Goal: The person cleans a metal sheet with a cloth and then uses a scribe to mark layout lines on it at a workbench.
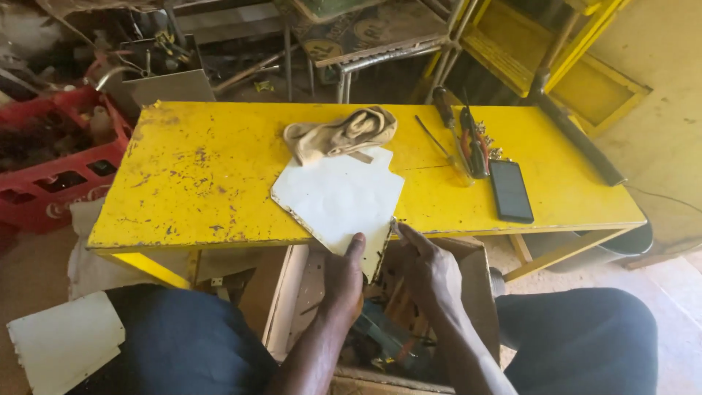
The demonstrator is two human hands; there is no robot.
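White and flat, a second cut panel (66, 340) leans on the floor well left of the yellow table (190, 175), below its front edge and beside the person's dark-trousered knee. Left of the table too stands a red crate (51, 157). On the table top, near its middle, lies the white panel (340, 197), an irregular sheet with clipped corners; its near corner overhangs the table's front edge. The left hand (344, 281) holds that overhanging corner from below, thumb pressed up on its face. The right hand (431, 271) is just beside it, fingers on the panel's right edge, so the two hands are close together, both on the sheet. It looks thin, stiff and light, likely smooth on the face and rough or chipped along the dark cut edge, so a grip on the flat near the corner seems safer than on the edge. Touching the panel's far side on the table is a crumpled tan cloth (340, 133). Further right on the table lie screwdrivers and pliers (468, 143), then a dark phone (510, 190).
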